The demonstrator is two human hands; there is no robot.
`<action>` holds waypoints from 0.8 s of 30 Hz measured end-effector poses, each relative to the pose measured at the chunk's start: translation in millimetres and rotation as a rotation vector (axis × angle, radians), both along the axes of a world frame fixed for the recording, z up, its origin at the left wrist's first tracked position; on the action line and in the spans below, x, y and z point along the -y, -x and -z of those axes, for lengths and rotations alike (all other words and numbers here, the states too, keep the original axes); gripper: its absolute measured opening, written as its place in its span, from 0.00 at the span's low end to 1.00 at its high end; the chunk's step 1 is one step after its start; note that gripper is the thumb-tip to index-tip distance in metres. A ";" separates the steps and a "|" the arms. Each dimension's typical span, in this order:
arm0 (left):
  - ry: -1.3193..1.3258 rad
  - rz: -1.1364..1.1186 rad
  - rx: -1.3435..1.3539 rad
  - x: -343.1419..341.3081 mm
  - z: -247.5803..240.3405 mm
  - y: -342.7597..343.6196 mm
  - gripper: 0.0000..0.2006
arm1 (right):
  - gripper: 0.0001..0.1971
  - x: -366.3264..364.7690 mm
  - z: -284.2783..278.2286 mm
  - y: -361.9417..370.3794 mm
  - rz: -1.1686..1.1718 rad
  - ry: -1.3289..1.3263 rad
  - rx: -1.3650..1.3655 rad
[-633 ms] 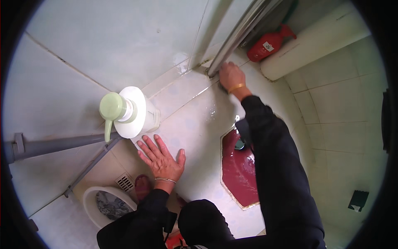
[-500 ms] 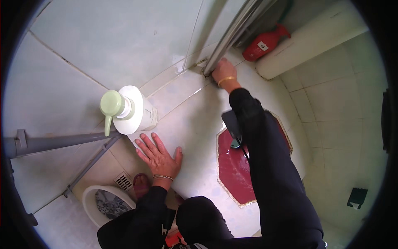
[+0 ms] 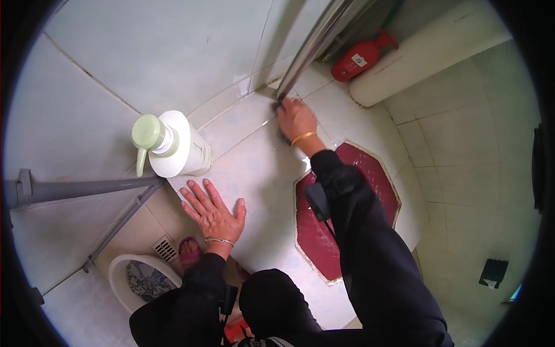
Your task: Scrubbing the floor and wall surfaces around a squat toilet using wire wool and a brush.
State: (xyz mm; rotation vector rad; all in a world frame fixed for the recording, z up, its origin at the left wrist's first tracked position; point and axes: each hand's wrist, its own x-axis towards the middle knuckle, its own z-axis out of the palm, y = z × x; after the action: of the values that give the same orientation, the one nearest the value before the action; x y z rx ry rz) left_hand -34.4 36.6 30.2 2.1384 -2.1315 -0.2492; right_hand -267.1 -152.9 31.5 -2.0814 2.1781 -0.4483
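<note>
two hands: both down on pale floor tiles [image 3: 260, 173].
left hand [image 3: 215, 213]: flat, fingers spread, grasping nothing, just beside white pump bottle [image 3: 173, 147].
right hand [image 3: 296, 118]: clenched on small dark pad, barely visible, at foot of metal door rail [image 3: 312, 46].
risk: wet glossy tile, propping palm likely to slide.
risk 2: elbow sweep could tip pump bottle; knuckles may scrape rail.

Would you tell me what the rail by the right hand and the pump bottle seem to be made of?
Rail: looks like polished metal, with bright streaked reflections. Pump bottle: likely matte plastic, white body, pale green pump, no glare.
</note>
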 end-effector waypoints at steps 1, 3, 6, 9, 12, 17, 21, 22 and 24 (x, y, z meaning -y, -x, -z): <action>0.008 -0.005 0.003 0.5 3.4 -0.3 0.46 | 0.09 -19.5 4.5 -8.6 -0.114 0.029 0.022; 0.015 -0.006 0.013 0.0 1.5 -2.6 0.46 | 0.07 -70.3 3.8 -36.8 -0.374 0.030 0.070; 0.009 -0.002 0.002 2.3 -5.4 1.7 0.46 | 0.08 -67.2 2.5 -9.1 -0.370 0.060 0.015; 0.023 0.004 -0.019 6.4 -2.3 6.3 0.46 | 0.12 20.7 -18.1 44.6 -0.021 0.012 -0.021; -0.028 -0.030 -0.003 1.8 -13.9 -7.7 0.46 | 0.13 38.6 -7.8 41.4 0.085 -0.062 0.075; 0.009 -0.007 -0.007 2.0 1.5 0.0 0.46 | 0.09 -61.0 -0.6 -16.7 -0.302 -0.001 0.065; 0.014 0.007 0.002 2.9 -8.5 4.0 0.46 | 0.09 -25.7 4.3 22.5 -0.209 0.018 -0.094; 0.023 0.011 -0.009 3.5 -7.0 4.8 0.46 | 0.09 3.3 -5.4 38.4 -0.141 0.014 -0.105; 0.016 0.012 -0.021 5.8 -4.8 2.8 0.46 | 0.10 41.9 -15.0 50.7 0.002 0.032 -0.109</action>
State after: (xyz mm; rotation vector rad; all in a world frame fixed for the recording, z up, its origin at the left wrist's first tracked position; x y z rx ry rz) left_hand -37.2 30.7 35.0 2.1056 -2.1276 -0.2532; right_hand -317.8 -194.7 46.4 -2.1693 2.2461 -0.3812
